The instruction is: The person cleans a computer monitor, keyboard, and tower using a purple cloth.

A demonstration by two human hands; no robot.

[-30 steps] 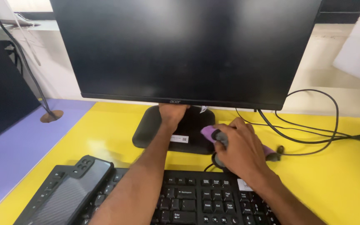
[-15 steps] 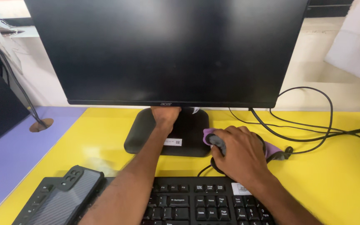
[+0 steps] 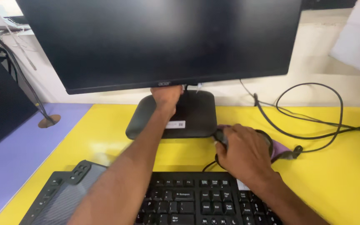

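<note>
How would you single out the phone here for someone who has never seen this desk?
On the yellow desk, find the black keyboard at the bottom edge. The phone lies face down on its left end, a dark ribbed case with a raised camera block, the only thing resting on the keys.

A black plastic keyboard (image 3: 196, 202) lies at six o'clock on the yellow desk (image 3: 338, 183), a dark ribbed phone (image 3: 63, 196) resting on its left end. Looped black cables (image 3: 309, 112) trail at three o'clock, and a lilac desk section (image 3: 17, 154) lies at nine o'clock.
</note>
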